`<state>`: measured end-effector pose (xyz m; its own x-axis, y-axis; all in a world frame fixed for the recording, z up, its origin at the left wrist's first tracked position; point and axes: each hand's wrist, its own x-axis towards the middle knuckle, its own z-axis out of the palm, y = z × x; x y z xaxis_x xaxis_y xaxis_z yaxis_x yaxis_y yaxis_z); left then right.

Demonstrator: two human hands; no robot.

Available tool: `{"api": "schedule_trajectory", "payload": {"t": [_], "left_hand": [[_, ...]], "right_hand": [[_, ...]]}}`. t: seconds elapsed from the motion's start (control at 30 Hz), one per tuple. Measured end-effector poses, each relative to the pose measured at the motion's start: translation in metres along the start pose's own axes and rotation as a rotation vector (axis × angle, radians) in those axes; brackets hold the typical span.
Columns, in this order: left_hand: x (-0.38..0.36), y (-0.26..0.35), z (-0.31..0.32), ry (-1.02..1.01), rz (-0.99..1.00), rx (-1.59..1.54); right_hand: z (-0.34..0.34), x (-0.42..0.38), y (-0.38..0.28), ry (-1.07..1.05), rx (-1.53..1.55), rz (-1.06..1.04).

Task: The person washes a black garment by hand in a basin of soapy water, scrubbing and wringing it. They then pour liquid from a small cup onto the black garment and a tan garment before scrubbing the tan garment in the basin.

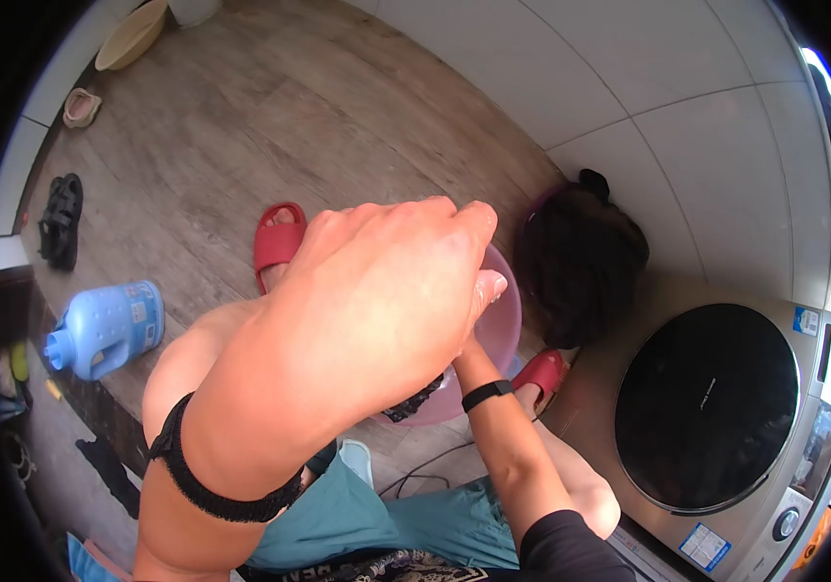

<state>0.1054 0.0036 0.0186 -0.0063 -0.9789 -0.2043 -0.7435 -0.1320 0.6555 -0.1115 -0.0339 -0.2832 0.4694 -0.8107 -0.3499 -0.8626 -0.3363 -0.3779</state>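
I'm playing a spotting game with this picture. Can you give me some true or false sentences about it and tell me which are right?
1. The blue jug lies on its side on the floor. True.
2. The slippers on the feet are green. False: they are red.
3. The left hand is raised close to the camera, above the pink basin. True.
4. The washing machine stands at the left of the picture. False: it is at the right, by the tiled wall.
5. The right hand's wrist wears a black band. True.
6. The basket of dark clothes sits on top of the washing machine. False: it stands on the floor beside the basin.
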Motion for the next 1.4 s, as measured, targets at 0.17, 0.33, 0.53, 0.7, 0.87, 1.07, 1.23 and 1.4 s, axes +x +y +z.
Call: {"api": "schedule_trajectory", "payload": {"t": [0.17,0.33,0.53,0.7,0.87,1.07,1.23,1.4], "left_hand": [[0.000,-0.005,-0.002,0.029,-0.018,0.043],[0.003,-0.013,-0.006,0.006,-0.037,0.057],[0.009,-0.005,-0.006,-0.065,-0.072,0.075],[0.009,-0.004,0.003,-0.016,-0.036,0.131],[0.008,0.002,0.007,-0.040,-0.036,0.121],[0.010,0.003,0.010,-0.061,-0.023,0.131],[0.009,0.005,0.011,-0.056,-0.018,0.149],[0.010,0.005,0.009,-0.088,-0.030,0.141]], "right_hand": [[-0.010,0.027,-0.024,-0.474,-0.285,0.066],[0.053,0.025,0.016,-0.406,-0.185,0.159],[0.042,0.033,0.030,-0.315,0.058,0.306],[0.011,0.024,0.053,-0.192,0.370,0.302],[-0.031,-0.011,0.036,0.106,0.664,0.158],[-0.026,-0.039,0.062,0.059,0.322,0.020],[-0.042,-0.032,0.074,-0.350,0.130,0.296],[-0.013,-0.024,0.049,0.212,0.139,0.132]]}}
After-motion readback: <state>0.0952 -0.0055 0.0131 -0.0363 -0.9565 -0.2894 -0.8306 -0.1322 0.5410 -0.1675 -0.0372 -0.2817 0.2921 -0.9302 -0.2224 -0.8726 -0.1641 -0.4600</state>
